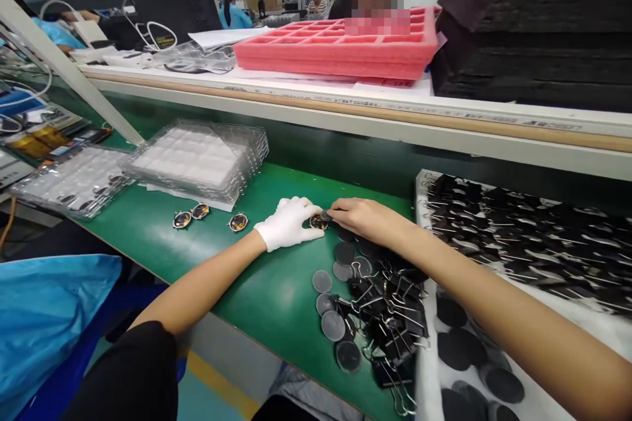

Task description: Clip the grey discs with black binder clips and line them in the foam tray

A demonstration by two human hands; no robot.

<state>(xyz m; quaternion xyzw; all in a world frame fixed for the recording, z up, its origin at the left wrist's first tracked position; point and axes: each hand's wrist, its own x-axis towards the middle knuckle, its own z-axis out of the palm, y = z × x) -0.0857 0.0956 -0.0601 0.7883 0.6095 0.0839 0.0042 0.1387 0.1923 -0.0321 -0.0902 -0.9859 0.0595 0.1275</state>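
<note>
Our right arm spans the lower right; mid-frame, our right hand pinches a disc at a case our half-curled left hand grips.

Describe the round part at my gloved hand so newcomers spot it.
Below the pink foam tray, on the green bench, find the white-gloved left hand. The metal-rimmed round part sits between its thumb and fingers, the bare right hand holding a dark disc at its edge. Unlike three similar parts farther left, it's being handled.
</note>
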